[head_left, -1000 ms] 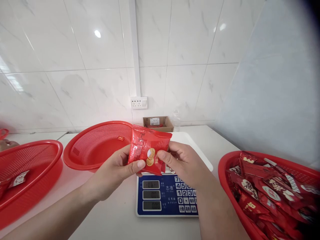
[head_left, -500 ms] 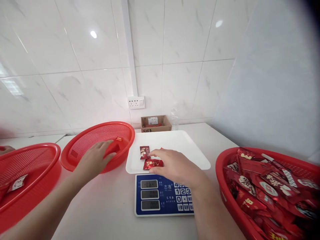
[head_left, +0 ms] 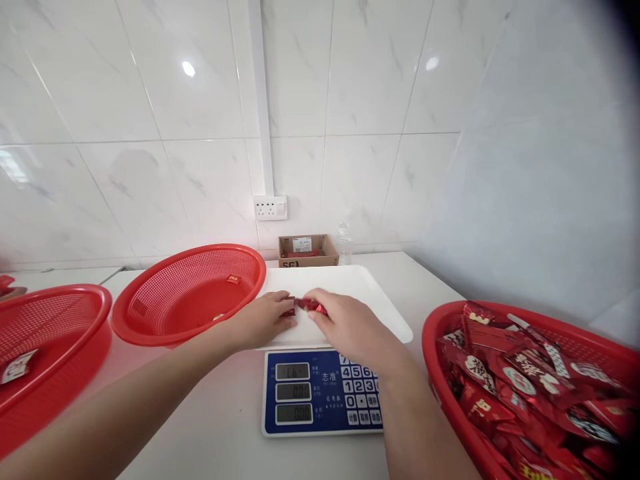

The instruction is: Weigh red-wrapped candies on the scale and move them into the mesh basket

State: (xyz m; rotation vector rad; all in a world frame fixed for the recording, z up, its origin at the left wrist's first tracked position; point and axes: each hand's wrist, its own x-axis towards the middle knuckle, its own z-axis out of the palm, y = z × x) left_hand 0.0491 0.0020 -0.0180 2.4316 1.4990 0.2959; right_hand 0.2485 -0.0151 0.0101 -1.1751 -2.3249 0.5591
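Observation:
Over the white tray of a blue-fronted electronic scale, both my hands are close together. My left hand has its fingers closed on a small red candy packet, mostly covered by the fingers. Facing it, my right hand pinches another shiny red packet between thumb and fingers. The inner ends of the packets nearly meet and are a little blurred.
On the right stands a red basket heaped with red packets. A red mesh basket with a few packets is at the left, another basket beyond it. Behind the scale are a cardboard box and a clear bottle.
My left hand has moved right, from the mesh basket to the tray. My right hand has closed on the packets' spot, and the two packets no longer lie loose on the tray.

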